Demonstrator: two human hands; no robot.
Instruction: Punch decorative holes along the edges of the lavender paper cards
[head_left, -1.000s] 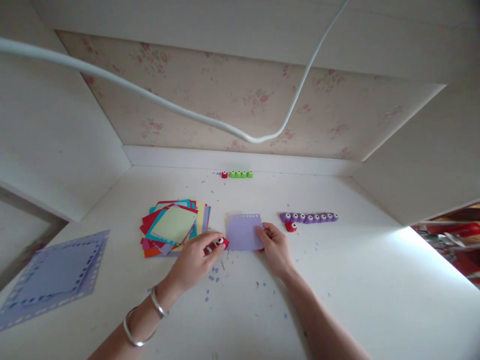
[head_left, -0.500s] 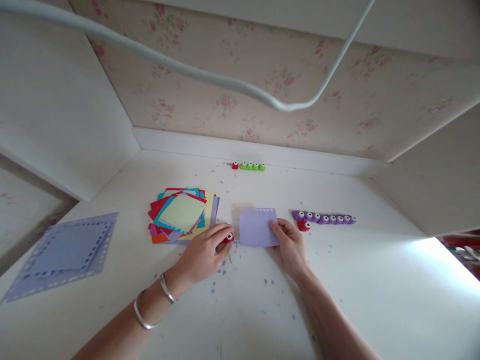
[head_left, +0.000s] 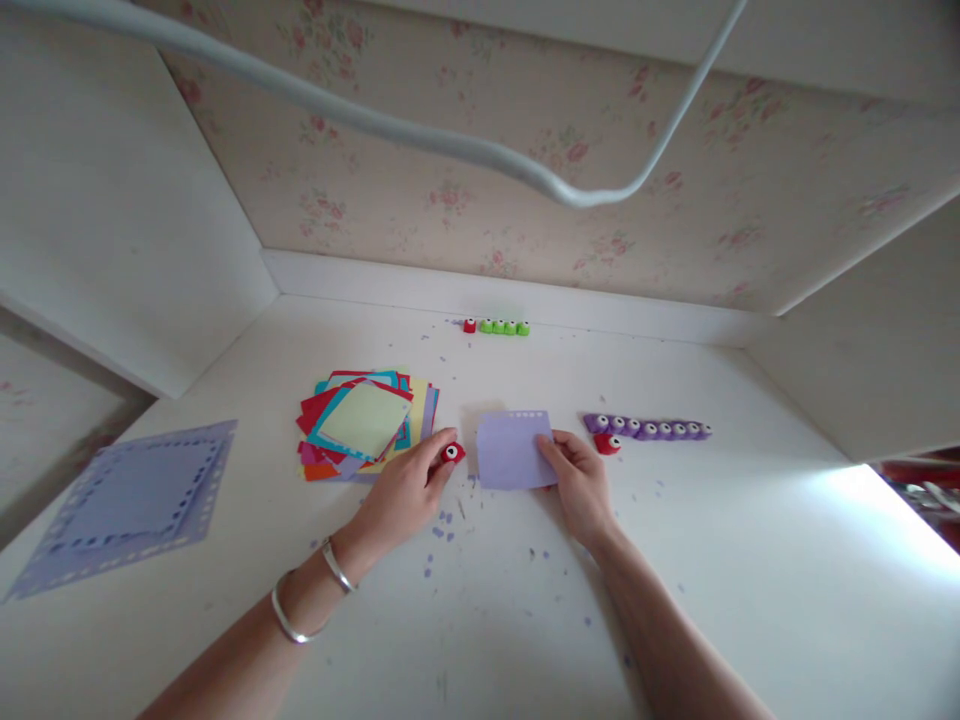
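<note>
Both hands are partly closed, each on one thing: by the left hand (head_left: 406,495) a small red punch (head_left: 451,454) is gripped between thumb and bent fingers, its white-and-dark top showing, and by the right hand (head_left: 583,490) a purple sheet (head_left: 511,455) is pinched at its right edge, thumb on top. The sheet is held over the middle of the white table (head_left: 517,640), with the red punch just beside its left edge but apart from it. Along the far edge a short row of holes (head_left: 529,414) is seen toward the right corner; none is made out along the left edge. From this, the step in hand is judged to be the lining up of punch and paper partway through edge punching; for the next move, the paper's edge would need to be fed squarely into the punch, evenly spaced from the holes already cut, before pressure is applied. No brand, label or lettering can be read anywhere; on the purple punches (head_left: 649,430) and green punches (head_left: 505,328), only pale discs with dark marks are made out.
</note>
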